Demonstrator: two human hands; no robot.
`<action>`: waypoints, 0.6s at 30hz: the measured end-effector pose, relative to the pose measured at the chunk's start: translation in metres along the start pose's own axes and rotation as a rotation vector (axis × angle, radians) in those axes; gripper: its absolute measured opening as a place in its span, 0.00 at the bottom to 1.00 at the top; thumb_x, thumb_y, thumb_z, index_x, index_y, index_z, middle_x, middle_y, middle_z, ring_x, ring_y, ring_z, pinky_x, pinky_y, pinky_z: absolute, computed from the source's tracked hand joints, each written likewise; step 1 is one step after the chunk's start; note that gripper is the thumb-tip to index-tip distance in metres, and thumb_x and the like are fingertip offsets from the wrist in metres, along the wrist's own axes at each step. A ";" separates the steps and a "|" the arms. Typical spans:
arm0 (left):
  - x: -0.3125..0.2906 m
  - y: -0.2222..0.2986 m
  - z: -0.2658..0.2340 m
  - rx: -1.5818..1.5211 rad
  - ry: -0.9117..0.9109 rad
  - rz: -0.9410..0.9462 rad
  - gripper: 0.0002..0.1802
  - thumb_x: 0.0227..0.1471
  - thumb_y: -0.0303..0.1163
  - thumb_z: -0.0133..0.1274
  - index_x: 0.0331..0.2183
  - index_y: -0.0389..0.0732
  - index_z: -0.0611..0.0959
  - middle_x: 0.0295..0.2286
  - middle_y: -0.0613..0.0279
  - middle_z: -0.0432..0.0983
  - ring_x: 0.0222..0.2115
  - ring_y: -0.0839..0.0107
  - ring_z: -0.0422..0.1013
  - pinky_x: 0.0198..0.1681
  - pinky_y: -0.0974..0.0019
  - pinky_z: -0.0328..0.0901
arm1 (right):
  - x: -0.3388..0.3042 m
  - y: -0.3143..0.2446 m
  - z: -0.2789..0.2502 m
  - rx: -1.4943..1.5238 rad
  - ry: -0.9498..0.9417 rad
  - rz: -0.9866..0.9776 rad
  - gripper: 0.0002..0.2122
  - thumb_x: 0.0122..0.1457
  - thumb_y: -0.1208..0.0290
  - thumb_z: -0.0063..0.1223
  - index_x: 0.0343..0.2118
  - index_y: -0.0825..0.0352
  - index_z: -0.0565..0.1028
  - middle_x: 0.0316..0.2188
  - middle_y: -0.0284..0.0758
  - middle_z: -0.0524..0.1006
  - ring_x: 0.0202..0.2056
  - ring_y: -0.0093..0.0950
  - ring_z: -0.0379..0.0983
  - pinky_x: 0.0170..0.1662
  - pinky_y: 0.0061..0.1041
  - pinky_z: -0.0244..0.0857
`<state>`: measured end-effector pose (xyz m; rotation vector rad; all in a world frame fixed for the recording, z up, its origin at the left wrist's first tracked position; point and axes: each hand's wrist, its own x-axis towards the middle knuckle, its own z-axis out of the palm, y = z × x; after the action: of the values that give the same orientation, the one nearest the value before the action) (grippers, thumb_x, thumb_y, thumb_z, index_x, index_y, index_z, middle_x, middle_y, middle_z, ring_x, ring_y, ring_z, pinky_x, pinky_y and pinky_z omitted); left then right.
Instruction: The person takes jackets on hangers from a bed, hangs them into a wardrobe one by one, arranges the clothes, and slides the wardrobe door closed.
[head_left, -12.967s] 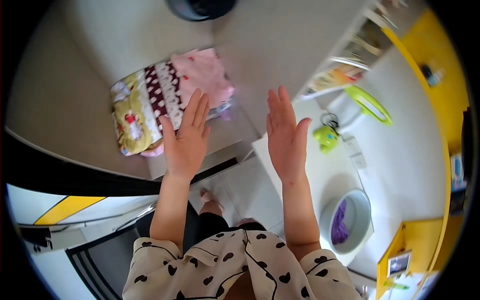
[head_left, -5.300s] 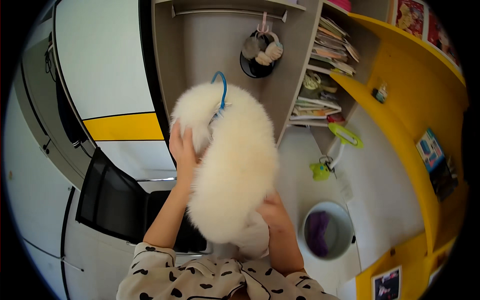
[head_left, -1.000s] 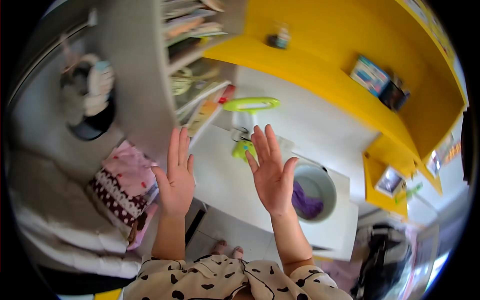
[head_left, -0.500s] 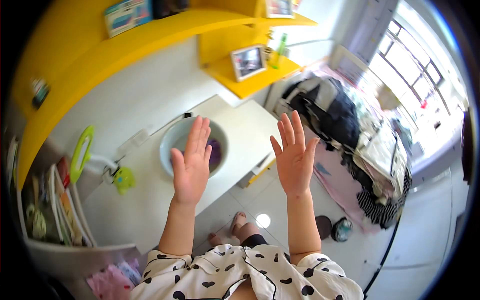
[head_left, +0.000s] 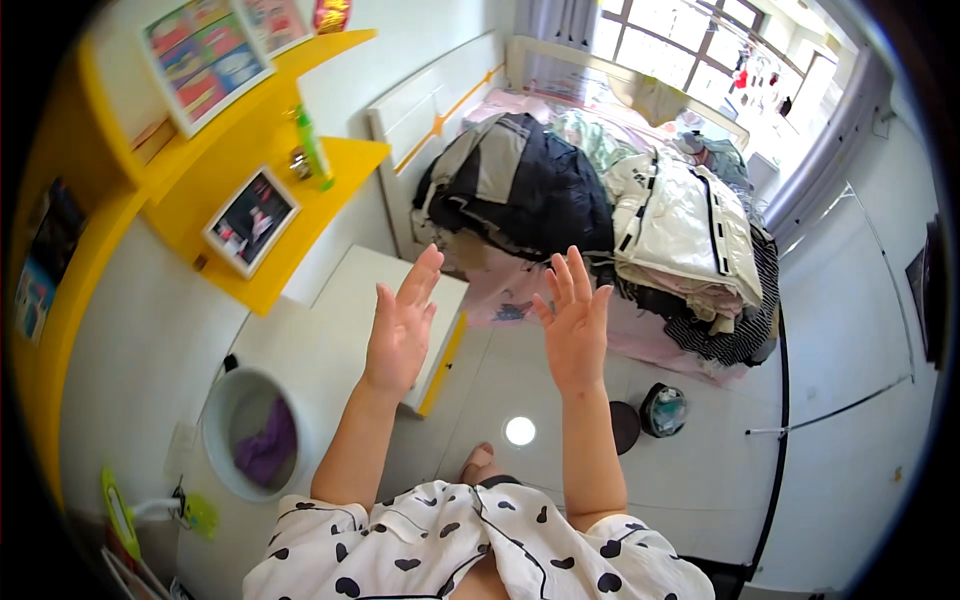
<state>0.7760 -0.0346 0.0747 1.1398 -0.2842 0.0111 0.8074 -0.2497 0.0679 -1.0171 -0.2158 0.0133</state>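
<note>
Both my arms are raised in front of me, and neither hand holds anything. My left hand point(head_left: 398, 335) is open, fingers stretched upward, in front of the white desk point(head_left: 340, 350). My right hand point(head_left: 576, 330) is open too, its fingers apart, in front of the bed's near edge. To the left of my left arm, a pale round basin point(head_left: 212, 440) stands on the desk. A purple cloth point(head_left: 268, 445) lies inside it. Neither hand touches a thing.
Ahead, clothes cover a bed: a dark jacket point(head_left: 545, 190) and a white jacket point(head_left: 690, 225). Yellow shelves point(head_left: 345, 160) hold a framed photo point(head_left: 252, 222) and a green bottle point(head_left: 313, 150). A green lamp point(head_left: 120, 515) is at lower left. A small bin point(head_left: 663, 410) stands on the floor.
My view has turned right toward the bed, so the basin and desk now sit farther left and lower. Both hands stay raised and open, slightly closer together.
</note>
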 end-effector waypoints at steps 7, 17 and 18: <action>0.132 -0.069 0.026 -0.041 -0.042 -0.100 0.44 0.56 0.68 0.20 0.64 0.51 0.51 0.64 0.60 0.43 0.66 0.61 0.33 0.62 0.45 0.19 | 0.097 -0.017 -0.088 -0.089 0.130 -0.026 0.33 0.65 0.41 0.18 0.66 0.59 0.50 0.67 0.36 0.47 0.67 0.31 0.37 0.65 0.38 0.33; 0.363 -0.162 0.004 -0.057 -0.018 -0.093 0.41 0.57 0.68 0.21 0.65 0.57 0.47 0.64 0.57 0.45 0.65 0.59 0.35 0.61 0.43 0.19 | 0.272 -0.008 -0.202 -0.179 0.265 -0.020 0.33 0.64 0.40 0.19 0.66 0.57 0.50 0.67 0.36 0.44 0.68 0.32 0.37 0.66 0.38 0.33; 0.392 -0.174 -0.003 -0.042 -0.021 -0.113 0.41 0.57 0.67 0.20 0.65 0.57 0.47 0.64 0.57 0.44 0.65 0.59 0.35 0.61 0.44 0.19 | 0.294 -0.004 -0.217 -0.190 0.281 -0.011 0.33 0.64 0.40 0.20 0.66 0.56 0.50 0.67 0.36 0.44 0.68 0.32 0.37 0.66 0.38 0.33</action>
<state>1.1807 -0.1586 0.0083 1.1134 -0.2372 -0.1062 1.1345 -0.4017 0.0123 -1.1936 0.0356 -0.1620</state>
